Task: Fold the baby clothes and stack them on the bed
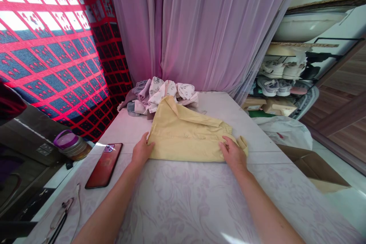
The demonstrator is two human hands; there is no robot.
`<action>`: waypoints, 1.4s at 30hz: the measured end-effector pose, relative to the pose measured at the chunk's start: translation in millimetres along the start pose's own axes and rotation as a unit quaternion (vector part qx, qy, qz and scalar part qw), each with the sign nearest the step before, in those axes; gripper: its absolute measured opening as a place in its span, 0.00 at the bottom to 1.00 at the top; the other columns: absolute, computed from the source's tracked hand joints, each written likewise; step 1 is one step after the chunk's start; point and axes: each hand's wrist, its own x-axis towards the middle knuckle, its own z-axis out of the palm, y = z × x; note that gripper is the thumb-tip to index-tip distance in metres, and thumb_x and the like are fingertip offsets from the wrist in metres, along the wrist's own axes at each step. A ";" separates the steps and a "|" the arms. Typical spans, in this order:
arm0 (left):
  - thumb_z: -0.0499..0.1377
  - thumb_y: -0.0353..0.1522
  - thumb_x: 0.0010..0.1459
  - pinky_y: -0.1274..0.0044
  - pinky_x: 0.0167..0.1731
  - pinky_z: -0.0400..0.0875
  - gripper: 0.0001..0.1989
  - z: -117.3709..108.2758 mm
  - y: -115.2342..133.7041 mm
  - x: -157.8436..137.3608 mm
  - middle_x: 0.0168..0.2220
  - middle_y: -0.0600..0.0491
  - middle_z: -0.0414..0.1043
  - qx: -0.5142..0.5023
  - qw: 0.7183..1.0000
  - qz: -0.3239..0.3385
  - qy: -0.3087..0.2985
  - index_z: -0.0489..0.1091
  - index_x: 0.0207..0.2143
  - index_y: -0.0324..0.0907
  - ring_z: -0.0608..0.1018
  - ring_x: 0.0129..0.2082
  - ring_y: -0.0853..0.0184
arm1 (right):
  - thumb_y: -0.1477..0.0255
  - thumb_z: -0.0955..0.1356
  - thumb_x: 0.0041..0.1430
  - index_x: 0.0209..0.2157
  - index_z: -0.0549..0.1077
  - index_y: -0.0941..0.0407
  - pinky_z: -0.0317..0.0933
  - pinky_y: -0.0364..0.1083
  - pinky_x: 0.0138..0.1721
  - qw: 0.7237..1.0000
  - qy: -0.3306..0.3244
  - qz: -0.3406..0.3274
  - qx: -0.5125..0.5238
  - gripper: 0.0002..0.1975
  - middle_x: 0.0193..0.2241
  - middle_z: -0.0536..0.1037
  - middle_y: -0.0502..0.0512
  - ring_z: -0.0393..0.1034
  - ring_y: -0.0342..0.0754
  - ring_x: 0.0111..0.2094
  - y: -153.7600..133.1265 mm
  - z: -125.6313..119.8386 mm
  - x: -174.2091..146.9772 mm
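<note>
A yellow button-up shirt point(188, 137), partly folded, lies across the middle of the table. Its front edge is straight, a button shows on it, and one corner rises toward the back over a heap of clothes. My left hand point(142, 149) grips the shirt's left edge, thumb on top and some fingers hidden by the cloth. On the right side, my right hand point(233, 152) pinches the fabric near the front edge, beside a bunched end that sticks out past the wrist.
Crumpled pink, white and grey clothes point(162, 93) are heaped at the table's back by a purple curtain point(217, 30). A red phone point(104, 166), glasses point(61, 213) and a white cable point(78, 206) lie at left. Right of the table stand a shoe rack point(283, 78) and cardboard box point(311, 164).
</note>
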 end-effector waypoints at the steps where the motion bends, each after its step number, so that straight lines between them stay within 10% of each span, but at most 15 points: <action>1: 0.56 0.35 0.58 0.75 0.40 0.67 0.30 -0.8 0.6 0.0 0.44 0.49 0.75 0.005 1.000 -0.001 -0.004 0.54 0.63 0.43 0.77 0.43 0.62 | 0.63 0.61 0.59 0.51 0.70 0.55 0.62 0.48 0.35 1.000 -0.003 0.000 0.002 0.21 0.39 0.79 0.56 0.72 0.53 0.39 1.5 0.0 0.7; 8: 0.53 0.31 0.58 0.68 0.47 0.68 0.26 -3.7 11.9 -19.5 0.57 0.43 0.64 0.149 0.980 0.101 0.082 0.59 0.60 0.43 0.73 0.51 0.57 | 0.66 0.57 0.62 0.49 0.73 0.57 0.59 0.53 0.52 0.982 0.085 -0.166 0.027 0.21 0.48 0.75 0.61 0.66 0.53 0.51 -18.7 -7.0 -6.6; 14: 0.46 0.40 0.65 0.59 0.63 0.47 0.23 29.5 40.6 -29.4 0.64 0.50 0.56 0.226 0.933 0.280 -0.011 0.62 0.59 0.46 0.55 0.65 0.55 | 0.65 0.55 0.66 0.60 0.64 0.51 0.41 0.56 0.63 0.933 -0.145 -0.328 -0.025 0.23 0.62 0.62 0.53 0.51 0.50 0.64 -79.5 10.8 -39.1; 29: 0.41 0.51 0.63 0.60 0.60 0.49 0.35 34.2 17.4 -20.0 0.67 0.43 0.49 0.270 0.947 0.173 0.007 0.53 0.64 0.41 0.52 0.66 0.51 | 0.60 0.52 0.66 0.64 0.55 0.53 0.38 0.57 0.64 0.950 -0.190 -0.181 -0.172 0.29 0.67 0.50 0.53 0.42 0.50 0.66 -14.6 6.6 -30.6; 42: 0.43 0.50 0.62 0.58 0.60 0.48 0.33 35.7 17.6 -23.0 0.66 0.42 0.50 0.240 0.954 0.176 0.022 0.55 0.63 0.42 0.53 0.66 0.51 | 0.62 0.59 0.60 0.59 0.64 0.54 0.43 0.60 0.62 0.970 -0.117 -0.206 -0.056 0.26 0.63 0.60 0.59 0.51 0.53 0.64 -6.0 6.7 -35.0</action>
